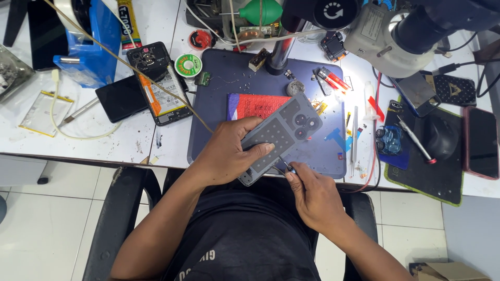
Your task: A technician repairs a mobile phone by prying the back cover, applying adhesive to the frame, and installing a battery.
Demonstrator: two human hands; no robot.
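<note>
My left hand [229, 153] lies over a grey phone [284, 132] that rests back-up on the dark work mat [219, 104], with the camera cluster toward the far right. The fingers press on its patterned back cover. My right hand [312, 195] pinches a thin metal tool [285, 167] whose tip meets the phone's near edge. A red packet [250, 105] lies under the phone's far end.
An opened phone with its battery exposed [159, 83] and a black phone [121, 99] lie at the left. A blue tape dispenser [86, 44] stands at the back left. A microscope [396, 28] hangs over the mat. Tweezers [354, 138], a mouse [441, 136] and more phones lie at the right.
</note>
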